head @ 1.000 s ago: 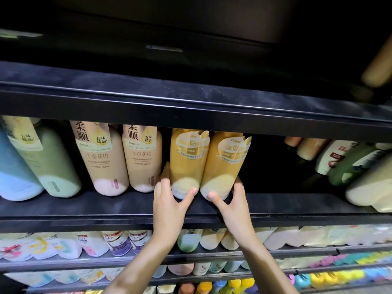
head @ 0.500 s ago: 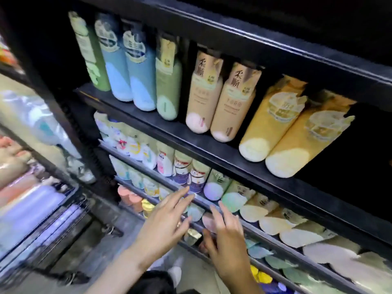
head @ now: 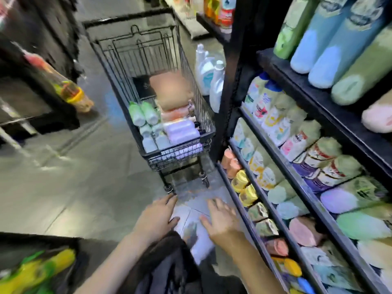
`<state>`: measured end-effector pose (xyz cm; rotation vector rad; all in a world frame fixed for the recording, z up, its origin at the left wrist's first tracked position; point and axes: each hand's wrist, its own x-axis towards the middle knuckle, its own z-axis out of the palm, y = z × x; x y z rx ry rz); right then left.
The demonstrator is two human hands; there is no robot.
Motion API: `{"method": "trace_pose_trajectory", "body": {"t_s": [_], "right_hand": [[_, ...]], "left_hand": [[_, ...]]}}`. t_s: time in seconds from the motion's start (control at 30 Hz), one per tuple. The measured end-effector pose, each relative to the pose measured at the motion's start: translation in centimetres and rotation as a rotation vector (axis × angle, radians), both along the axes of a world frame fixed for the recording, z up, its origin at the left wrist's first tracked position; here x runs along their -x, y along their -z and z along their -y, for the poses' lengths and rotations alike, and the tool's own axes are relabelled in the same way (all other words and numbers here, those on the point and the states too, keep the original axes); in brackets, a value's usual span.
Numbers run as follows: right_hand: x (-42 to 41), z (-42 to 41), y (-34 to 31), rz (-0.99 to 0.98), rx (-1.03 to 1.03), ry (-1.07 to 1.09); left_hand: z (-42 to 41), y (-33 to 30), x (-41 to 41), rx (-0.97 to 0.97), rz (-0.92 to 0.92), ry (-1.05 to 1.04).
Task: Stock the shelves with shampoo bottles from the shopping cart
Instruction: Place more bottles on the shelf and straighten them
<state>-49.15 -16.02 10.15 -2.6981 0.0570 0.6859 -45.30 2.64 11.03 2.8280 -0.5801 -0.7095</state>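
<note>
Reaching toward the shopping cart (head: 186, 145), the left hand (head: 156, 219) and right hand (head: 220, 219) hang empty, each grip relaxed and spread. Shampoo bottles (head: 180, 132) lie stacked in the cart's near end; likely rigid, slick, weighty, best clasped round the body.

We see a black wire shopping cart (head: 186, 143) standing on the grey floor, just left of the black metal shelves (head: 301, 115). Its near end is packed with shampoo bottles: green plastic ones (head: 144, 112) at left, pale lilac ones (head: 181, 132) at right, peach ones (head: 176, 112) farther back. Blue and green bottles (head: 324, 54) crowd the top shelf.
</note>
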Motion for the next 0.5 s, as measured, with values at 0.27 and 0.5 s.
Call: {"method": "trace_pose_trajectory", "body": {"t_s": [0.27, 0.5], "right_hand": [[-6.3, -9.3, -0.5, -0.003, -0.046, -0.148], [-14.6, -16.9, -0.7, -0.013, -0.131, -0.091]], "left_hand": [[-7.2, 0.0, -3.8, 0.001, -0.025, -0.161], [-16.7, -1.2, -11.8, -0.009, 0.005, -0.138]]}}
